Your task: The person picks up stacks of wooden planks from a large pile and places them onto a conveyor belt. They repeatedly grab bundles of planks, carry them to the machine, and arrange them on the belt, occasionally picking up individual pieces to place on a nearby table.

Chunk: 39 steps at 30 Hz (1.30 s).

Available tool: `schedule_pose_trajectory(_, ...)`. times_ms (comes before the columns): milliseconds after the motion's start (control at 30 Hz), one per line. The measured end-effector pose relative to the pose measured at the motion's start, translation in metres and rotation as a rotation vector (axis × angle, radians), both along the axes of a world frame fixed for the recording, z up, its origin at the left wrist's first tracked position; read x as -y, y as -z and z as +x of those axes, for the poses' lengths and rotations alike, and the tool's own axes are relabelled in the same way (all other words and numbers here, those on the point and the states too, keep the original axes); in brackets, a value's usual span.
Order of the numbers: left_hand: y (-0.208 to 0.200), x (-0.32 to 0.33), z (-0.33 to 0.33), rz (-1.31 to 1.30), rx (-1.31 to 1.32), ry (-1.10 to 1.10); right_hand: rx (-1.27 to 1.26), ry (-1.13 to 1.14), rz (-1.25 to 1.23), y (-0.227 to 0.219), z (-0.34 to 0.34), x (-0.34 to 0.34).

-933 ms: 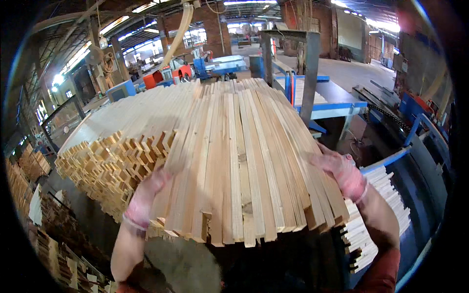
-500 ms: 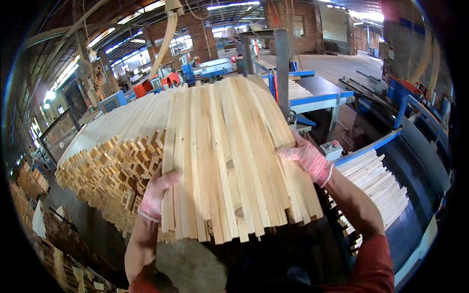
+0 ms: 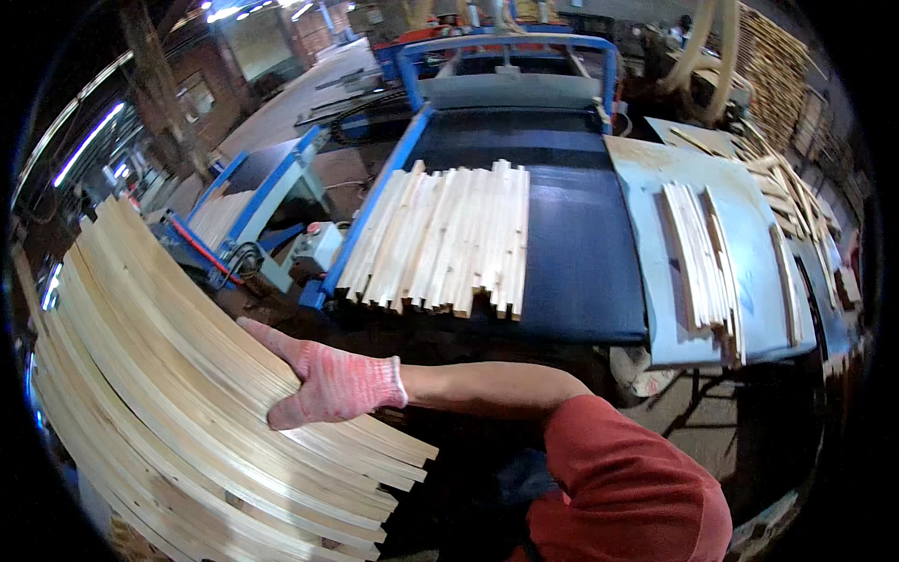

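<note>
Wooden strips (image 3: 187,375), a broad batch laid side by side, at left and lower left. Long axis runs from upper left to lower right, curved by the lens; staggered ends point lower right, toward the person's body. Right hand (image 3: 328,384), in a pink-and-white knit glove, is on the batch's right-hand edge. Grip: thumb over the top face, fingers along the outer side, clasping the edge strips; undersides of the fingers not visible. Left hand out of view, its state cannot be told. Batch is cut off by the dark rim at left and below; whatever supports it there is hidden.

Conveyor belt (image 3: 585,262), dark blue, carries a second row of strips (image 3: 440,234), long axes roughly along the belt. Pale bench (image 3: 646,215) to its right bears a few strips (image 3: 693,262); jumbled pieces (image 3: 791,192) beyond, hard to separate.
</note>
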<state>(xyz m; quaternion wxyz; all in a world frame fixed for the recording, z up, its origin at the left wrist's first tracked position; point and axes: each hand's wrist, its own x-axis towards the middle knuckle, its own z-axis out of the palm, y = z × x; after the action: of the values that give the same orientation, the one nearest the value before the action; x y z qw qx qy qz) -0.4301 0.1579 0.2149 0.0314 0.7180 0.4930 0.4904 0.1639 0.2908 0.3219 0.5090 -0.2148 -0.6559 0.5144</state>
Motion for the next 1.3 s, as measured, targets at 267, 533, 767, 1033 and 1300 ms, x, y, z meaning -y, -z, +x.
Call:
schedule_pose_trajectory(267,-0.004,-0.077,0.156,-0.357,-0.013,0.168,-0.036,0.436,-0.100,0.056,0.135,0.125)
schedule_pose_trajectory(533,-0.025,-0.099,0.549,-0.883,0.397,0.680,-0.172,0.931,-0.374,0.104,0.325,0.272)
schedule_pose_trajectory(767,0.031,-0.123,0.796,-1.131,0.159,1.188,-0.357,1.176,-0.577,0.171,0.457,0.349)
schedule_pose_trajectory(1033,0.138,-0.158,0.876,-1.459,0.033,1.054,-0.090,1.414,-0.951,0.222,0.486,0.320)
schedule_pose_trajectory(1300,0.026,-0.162,0.971,-1.056,-1.450,0.612,-0.371,1.363,-1.004,0.237,0.530,0.298)
